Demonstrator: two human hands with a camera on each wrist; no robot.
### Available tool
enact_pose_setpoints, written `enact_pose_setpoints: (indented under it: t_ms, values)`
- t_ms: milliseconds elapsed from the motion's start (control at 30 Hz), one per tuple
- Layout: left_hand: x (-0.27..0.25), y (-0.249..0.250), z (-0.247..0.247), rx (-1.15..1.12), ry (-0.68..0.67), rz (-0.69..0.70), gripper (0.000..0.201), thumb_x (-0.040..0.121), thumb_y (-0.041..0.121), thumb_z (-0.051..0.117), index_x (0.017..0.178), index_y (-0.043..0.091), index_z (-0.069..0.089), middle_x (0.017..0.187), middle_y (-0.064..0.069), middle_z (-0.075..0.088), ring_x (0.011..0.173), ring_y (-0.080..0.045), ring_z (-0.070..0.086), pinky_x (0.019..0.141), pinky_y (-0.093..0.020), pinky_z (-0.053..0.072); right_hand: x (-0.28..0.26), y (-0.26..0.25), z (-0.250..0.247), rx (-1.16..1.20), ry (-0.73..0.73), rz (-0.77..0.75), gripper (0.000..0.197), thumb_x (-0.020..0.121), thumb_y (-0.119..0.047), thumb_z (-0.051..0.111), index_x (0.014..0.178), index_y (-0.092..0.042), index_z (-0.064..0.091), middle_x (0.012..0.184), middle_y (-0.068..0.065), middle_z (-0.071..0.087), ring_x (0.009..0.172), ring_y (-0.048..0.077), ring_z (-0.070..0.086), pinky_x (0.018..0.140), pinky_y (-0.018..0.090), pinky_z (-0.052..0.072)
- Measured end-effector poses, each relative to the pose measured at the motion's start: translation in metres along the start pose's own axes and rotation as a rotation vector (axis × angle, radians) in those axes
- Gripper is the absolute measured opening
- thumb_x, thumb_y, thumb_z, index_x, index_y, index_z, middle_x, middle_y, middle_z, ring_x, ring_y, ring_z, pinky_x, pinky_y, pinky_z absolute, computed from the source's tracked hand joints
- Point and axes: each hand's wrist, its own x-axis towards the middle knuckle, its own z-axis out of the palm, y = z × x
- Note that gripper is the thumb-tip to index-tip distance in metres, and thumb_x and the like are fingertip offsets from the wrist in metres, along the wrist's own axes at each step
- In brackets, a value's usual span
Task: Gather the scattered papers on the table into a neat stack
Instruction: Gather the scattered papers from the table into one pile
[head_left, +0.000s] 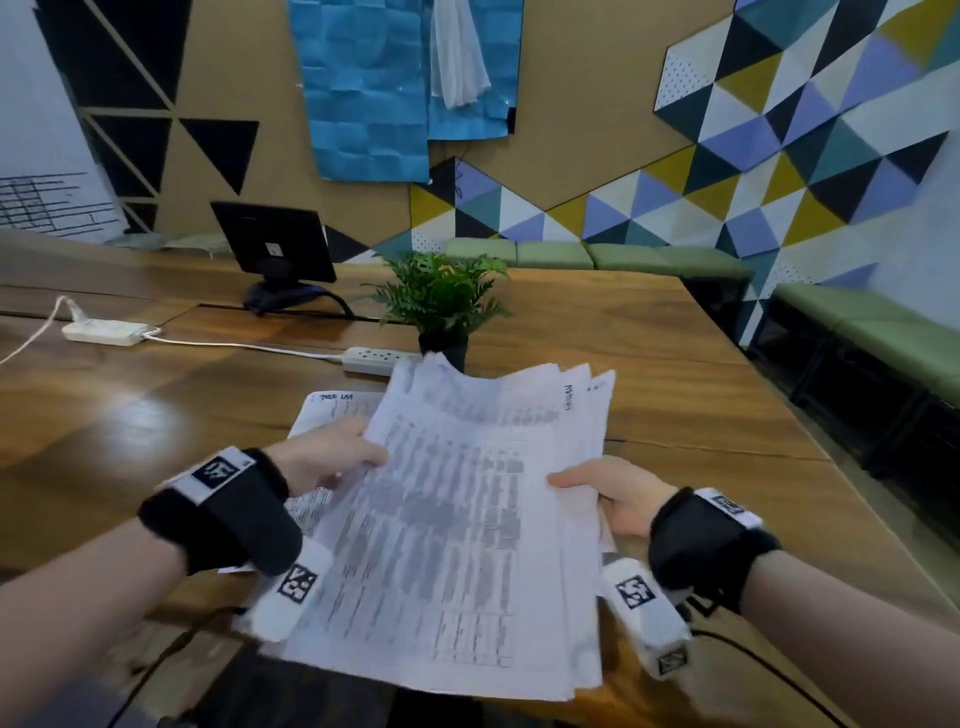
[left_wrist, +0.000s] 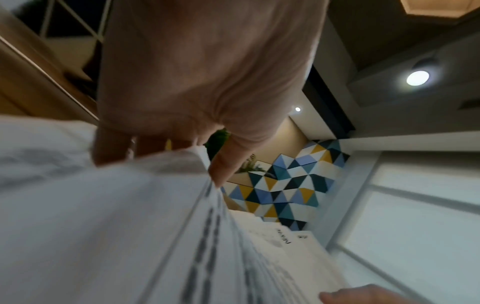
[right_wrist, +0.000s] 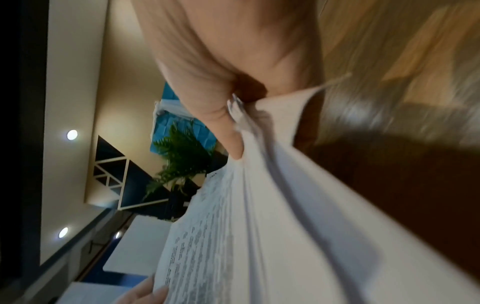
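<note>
I see my left hand (head_left: 332, 457) and right hand (head_left: 615, 499) pinching the side edges of the uneven sheaf of printed papers (head_left: 457, 530), raised above the wooden table (head_left: 701, 405), its far corners fanned near the potted fern (head_left: 441, 296), print too blurred to read.

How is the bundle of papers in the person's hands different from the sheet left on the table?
The held bundle is many sheets, fanned unevenly at the far edge; the loose sheet looks like a single page. The held bundle is raised off the table, gripped at its sides by the left hand and right hand; the loose sheet lies flat, partly hidden under the bundle. Both are white printed paper.
</note>
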Motion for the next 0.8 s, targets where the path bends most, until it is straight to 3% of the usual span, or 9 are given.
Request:
enact_pose_setpoints:
  t_ms: [67,167,233,300,433,533,633,667,800]
  values:
    - [0.001,-0.02,-0.015,0.221,0.122,-0.113,0.02,0.079,0.017,0.058,0.099,0.019,0.055,0.107,-0.015,0.06,0.091,-0.03,0.055,0.074,-0.033,0.04,0.007,0.0,0.024,-0.081,0.046,0.022,0.009,0.085,0.001,0.059,0.09,-0.006,0.064,0.077,0.011,0.073,0.069,0.02,0.069,0.062,0.023,0.053]
    - [0.001,-0.043,-0.027,0.564,0.353,-0.341,0.06,0.088,0.032,0.055,0.141,0.009,0.037,0.149,-0.023,0.03,0.137,-0.038,0.032,0.108,-0.04,0.032,0.007,-0.002,0.045,-0.17,0.128,0.033,0.026,0.085,-0.009,0.062,0.11,-0.008,0.056,0.113,0.008,0.051,0.109,0.023,0.045,0.085,0.037,0.04]
    - [0.002,-0.051,-0.03,0.52,0.338,-0.472,0.083,0.091,0.043,0.05,0.153,0.007,0.008,0.16,-0.022,0.001,0.148,-0.038,0.005,0.119,-0.044,0.016,0.005,-0.004,0.047,-0.101,0.115,0.057,0.041,0.084,-0.012,0.065,0.123,-0.01,0.052,0.127,0.009,0.046,0.123,0.026,0.04,0.087,0.045,0.043]
    - [0.012,-0.057,-0.038,0.411,0.352,-0.519,0.087,0.091,0.046,0.052,0.154,0.005,0.007,0.161,-0.021,0.0,0.149,-0.037,0.003,0.12,-0.042,0.014,0.004,-0.006,0.045,0.011,0.089,0.088,0.048,0.083,-0.011,0.067,0.127,-0.011,0.048,0.136,0.013,0.042,0.13,0.03,0.039,0.087,0.051,0.047]
    - [0.024,-0.043,-0.03,0.085,0.358,-0.398,0.056,0.093,0.018,0.057,0.14,-0.006,0.04,0.152,-0.022,0.035,0.14,-0.036,0.035,0.112,-0.039,0.031,0.008,-0.002,0.042,0.02,0.082,0.108,0.048,0.081,-0.012,0.068,0.124,-0.005,0.048,0.132,0.017,0.049,0.116,0.031,0.051,0.073,0.038,0.05]
    - [0.026,-0.022,-0.009,-0.06,0.265,-0.335,0.052,0.095,0.006,0.051,0.143,-0.004,0.035,0.158,-0.015,0.022,0.143,-0.029,0.028,0.112,-0.036,0.026,0.009,0.001,0.042,-0.046,0.108,0.104,0.033,0.081,-0.013,0.068,0.108,-0.006,0.051,0.101,0.012,0.052,0.087,0.025,0.052,0.066,0.031,0.04]
    - [0.033,-0.011,0.014,-0.149,0.104,-0.359,0.067,0.079,0.003,0.063,0.141,-0.003,0.039,0.142,-0.016,0.041,0.115,-0.027,0.051,0.094,-0.032,0.036,0.014,0.001,0.038,-0.137,0.145,0.06,0.024,0.083,-0.007,0.065,0.105,-0.001,0.058,0.112,0.008,0.056,0.112,0.033,0.055,0.085,0.033,0.042]
    - [0.034,-0.008,0.023,-0.158,0.064,-0.353,0.07,0.072,0.003,0.066,0.138,-0.004,0.043,0.132,-0.015,0.047,0.108,-0.026,0.054,0.093,-0.031,0.037,0.012,0.0,0.036,-0.179,0.149,0.042,0.023,0.084,-0.004,0.063,0.106,0.002,0.058,0.108,0.009,0.058,0.109,0.033,0.055,0.085,0.032,0.042]
    - [0.045,-0.001,0.051,-0.207,0.005,-0.289,0.041,0.078,0.002,0.061,0.118,-0.003,0.054,0.129,-0.017,0.058,0.117,-0.031,0.056,0.102,-0.035,0.044,-0.002,0.0,0.02,-0.312,0.167,0.073,0.024,0.087,-0.008,0.062,0.107,-0.007,0.05,0.084,0.006,0.046,0.061,0.019,0.038,0.054,0.025,0.03]
